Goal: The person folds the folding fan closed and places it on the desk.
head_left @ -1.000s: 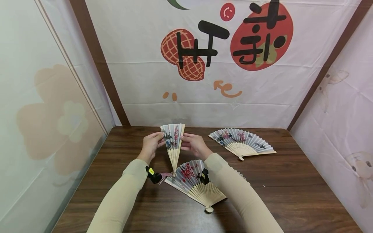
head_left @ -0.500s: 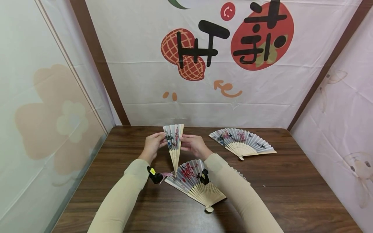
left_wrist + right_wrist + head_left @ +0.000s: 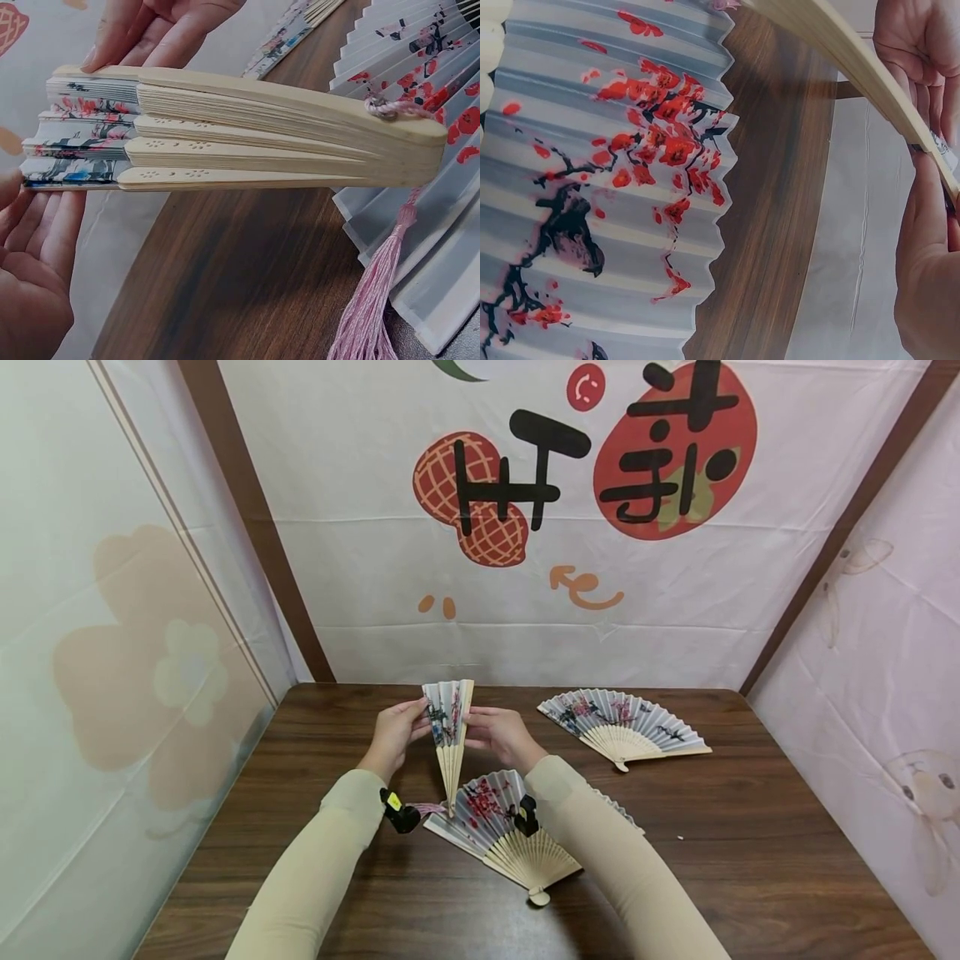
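Between my two hands stands a partly folded folding fan (image 3: 447, 727), its pivot end pointing down toward me. Printed flowers cover its pale pleats, and a pink tassel (image 3: 379, 300) hangs from the pivot. My left hand (image 3: 392, 735) pinches the left edge between thumb and fingers. Against the opposite guard stick, my right hand (image 3: 504, 732) holds with thumb and fingertips. In the left wrist view the ribs (image 3: 225, 135) are bunched into a few stacks with small gaps. Below the held fan lies a spread fan with red blossoms (image 3: 487, 806), partly hidden by my right forearm.
Another spread fan (image 3: 626, 727) lies at the back right of the brown wooden table (image 3: 720, 860). A printed cloth wall (image 3: 375, 568) rises behind the table's far edge. A tiny white speck (image 3: 680, 837) sits on the tabletop at right.
My left hand has shifted slightly right, and the held fan has become a little narrower. The right hand stays almost in place. Both spread fans on the table remain put.
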Tool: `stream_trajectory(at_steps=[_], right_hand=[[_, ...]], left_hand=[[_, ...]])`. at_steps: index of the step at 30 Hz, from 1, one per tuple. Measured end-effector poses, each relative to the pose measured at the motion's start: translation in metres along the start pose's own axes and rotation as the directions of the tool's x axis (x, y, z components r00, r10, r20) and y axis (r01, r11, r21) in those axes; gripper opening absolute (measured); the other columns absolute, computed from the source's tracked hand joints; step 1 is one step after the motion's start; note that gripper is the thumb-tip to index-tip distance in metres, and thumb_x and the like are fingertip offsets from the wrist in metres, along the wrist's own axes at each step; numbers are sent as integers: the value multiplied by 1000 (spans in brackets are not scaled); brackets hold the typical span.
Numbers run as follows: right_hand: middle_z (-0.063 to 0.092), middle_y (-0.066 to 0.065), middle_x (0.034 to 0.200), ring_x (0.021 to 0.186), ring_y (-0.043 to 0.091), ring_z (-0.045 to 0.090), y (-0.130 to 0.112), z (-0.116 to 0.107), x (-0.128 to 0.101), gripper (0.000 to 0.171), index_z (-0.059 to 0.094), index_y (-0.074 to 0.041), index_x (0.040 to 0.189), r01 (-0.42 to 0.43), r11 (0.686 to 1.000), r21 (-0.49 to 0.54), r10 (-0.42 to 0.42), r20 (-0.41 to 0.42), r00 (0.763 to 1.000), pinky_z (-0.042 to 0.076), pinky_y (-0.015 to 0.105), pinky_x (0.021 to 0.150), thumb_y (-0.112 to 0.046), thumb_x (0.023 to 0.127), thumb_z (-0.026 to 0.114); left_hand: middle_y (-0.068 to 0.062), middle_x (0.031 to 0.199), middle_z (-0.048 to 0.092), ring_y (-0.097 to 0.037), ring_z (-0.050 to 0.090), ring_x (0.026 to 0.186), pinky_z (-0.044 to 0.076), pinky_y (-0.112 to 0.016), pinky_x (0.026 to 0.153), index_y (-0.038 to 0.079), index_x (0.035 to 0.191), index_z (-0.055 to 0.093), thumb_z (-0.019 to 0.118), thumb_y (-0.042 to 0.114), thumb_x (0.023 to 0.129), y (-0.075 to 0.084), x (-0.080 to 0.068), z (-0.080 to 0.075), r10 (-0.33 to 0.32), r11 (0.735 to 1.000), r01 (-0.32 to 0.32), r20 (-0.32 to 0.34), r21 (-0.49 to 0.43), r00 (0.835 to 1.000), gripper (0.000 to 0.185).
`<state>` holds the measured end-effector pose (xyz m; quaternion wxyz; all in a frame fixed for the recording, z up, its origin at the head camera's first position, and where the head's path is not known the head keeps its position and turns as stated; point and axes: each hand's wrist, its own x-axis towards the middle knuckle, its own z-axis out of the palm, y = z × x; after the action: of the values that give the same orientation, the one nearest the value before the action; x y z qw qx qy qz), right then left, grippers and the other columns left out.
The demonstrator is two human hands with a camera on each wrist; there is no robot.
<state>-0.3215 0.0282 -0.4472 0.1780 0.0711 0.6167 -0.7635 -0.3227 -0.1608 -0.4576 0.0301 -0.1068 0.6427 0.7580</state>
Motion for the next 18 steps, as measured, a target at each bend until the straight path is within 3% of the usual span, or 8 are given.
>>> stream_trajectory(at_steps=[7,13,18], right_hand=[[68,20,124,105,27,70,2,1,2,34,63,3,128,1,1000,-10,-1,17,1000,59,45,94,-6,95,65],[67,20,127,110,28,69,2,2,2,36,62,1,130,-11,999,-32,12,22,1000,62,40,89,-8,95,66],[67,18,127,105,24,71,2,2,2,36,63,1,130,-27,999,-31,28,33,999,62,39,88,-7,95,66]], left_hand=[[9,79,67,-3,64,71,61,-18,74,-10,131,57,60,17,101,-2,1,2,12,999,-12,10,31,1000,41],[9,79,66,-3,63,71,61,-17,72,-10,130,59,58,16,101,-3,0,5,12,999,-13,5,52,1000,39],[9,78,66,-3,64,70,61,-16,69,-11,129,58,58,14,101,-4,1,6,16,999,-17,15,44,1000,38]])
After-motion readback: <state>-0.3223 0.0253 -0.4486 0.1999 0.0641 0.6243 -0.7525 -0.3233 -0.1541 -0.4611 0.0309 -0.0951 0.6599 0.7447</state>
